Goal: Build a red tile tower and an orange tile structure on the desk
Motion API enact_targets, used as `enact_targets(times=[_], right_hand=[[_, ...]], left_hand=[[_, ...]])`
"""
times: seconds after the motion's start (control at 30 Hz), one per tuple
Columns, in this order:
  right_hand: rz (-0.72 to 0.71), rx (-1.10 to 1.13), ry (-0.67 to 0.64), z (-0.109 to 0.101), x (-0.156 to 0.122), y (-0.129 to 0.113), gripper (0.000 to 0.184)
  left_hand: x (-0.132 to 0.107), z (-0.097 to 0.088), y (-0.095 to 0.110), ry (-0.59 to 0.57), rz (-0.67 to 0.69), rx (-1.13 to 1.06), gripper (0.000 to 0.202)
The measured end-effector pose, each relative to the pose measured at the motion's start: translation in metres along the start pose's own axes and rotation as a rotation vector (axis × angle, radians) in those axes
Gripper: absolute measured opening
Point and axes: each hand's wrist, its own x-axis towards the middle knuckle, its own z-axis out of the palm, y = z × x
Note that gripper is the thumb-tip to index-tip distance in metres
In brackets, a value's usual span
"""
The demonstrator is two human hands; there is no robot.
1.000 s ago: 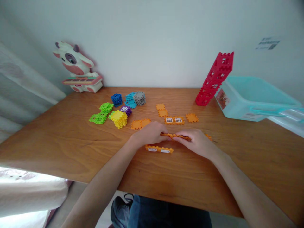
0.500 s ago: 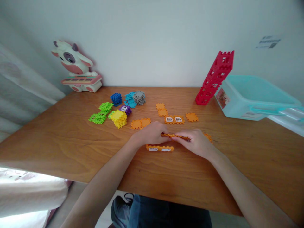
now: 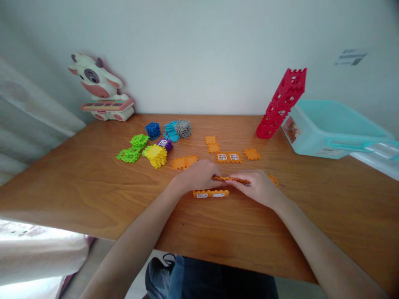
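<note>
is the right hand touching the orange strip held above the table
Touching: the head view shows the right hand with its fingers pressed against the right end of the orange block strip.

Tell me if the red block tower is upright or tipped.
Tipped: the red block tower stands on its end on the wooden table but leans right, its top toward the teal bin.

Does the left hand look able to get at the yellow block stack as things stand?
Probably yes. The left hand sits close to the yellow block stack, with only the flat orange pieces lying between, low enough to pass over. It would first have to let go of the orange strip it is pinching.
</note>
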Motion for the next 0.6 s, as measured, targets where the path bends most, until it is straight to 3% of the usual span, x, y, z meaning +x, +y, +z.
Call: enact_targets(times=[0.2,0.3,0.6], right_hand=[[0.02,-0.019,0.021,-0.02,-0.002,0.003,0.036],[0.037,-0.025,-0.053,-0.03,-0.004,0.01,0.029],[0.156,0.037,-0.061,-0.024,-0.002,0.013,0.022]], left_hand=[[-0.001,-0.004,0.0,0.002,-0.041,0.044,0.04],[-0.001,-0.006,-0.003,-0.008,-0.059,0.054,0.042],[-0.001,-0.008,-0.005,-0.061,-0.062,0.031,0.032]])
